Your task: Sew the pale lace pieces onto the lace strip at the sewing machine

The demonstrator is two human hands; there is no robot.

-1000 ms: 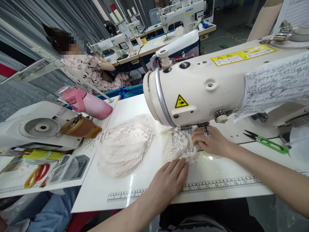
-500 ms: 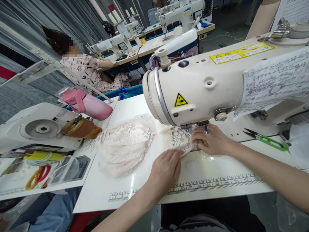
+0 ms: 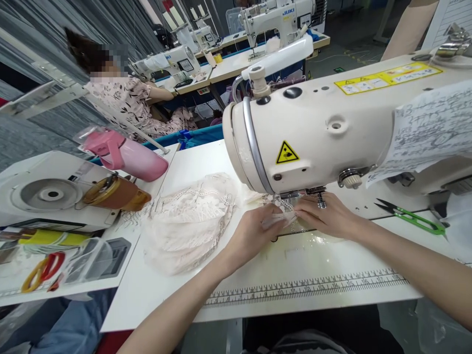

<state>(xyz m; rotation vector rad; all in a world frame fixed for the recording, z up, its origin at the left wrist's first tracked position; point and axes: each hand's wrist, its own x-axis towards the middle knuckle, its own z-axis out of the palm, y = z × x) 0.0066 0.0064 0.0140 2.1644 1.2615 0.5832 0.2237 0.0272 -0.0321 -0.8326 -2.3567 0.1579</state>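
Lace cloth [image 3: 190, 216] in close under the sewing machine [image 3: 313, 130]

Left hand [image 3: 254, 231] first: it's right up by the machine's head, thumb and fingers closed on a small fold of lace, knuckles up. Right hand [image 3: 328, 214] now, just across from it, fingers bent and bunched narrow, tips touching the cloth beside the metal parts below the head. Pinching or only pressing? From here I cannot tell.

The lace itself lies in two spots: a short stretch between the two hands under the machine, and the bulk heaped in soft folds on the white table [image 3: 136, 300] to the left. How they join is hidden behind the left hand.

Along the table's front edge runs a printed ruler [image 3: 306, 289], the left forearm crossing its near end. Over to the right, green-handled snips [image 3: 401, 211] lie flat, well apart from the fingers, and a handwritten sheet [image 3: 431, 123] hangs on the machine.

Out on the far left, a pink bottle [image 3: 142, 160] leans near a brown cup [image 3: 118, 192], with a red band [image 3: 53, 266] and a yellow band [image 3: 33, 275] below. Beyond, a person in a patterned top [image 3: 114, 96] sits at another table.
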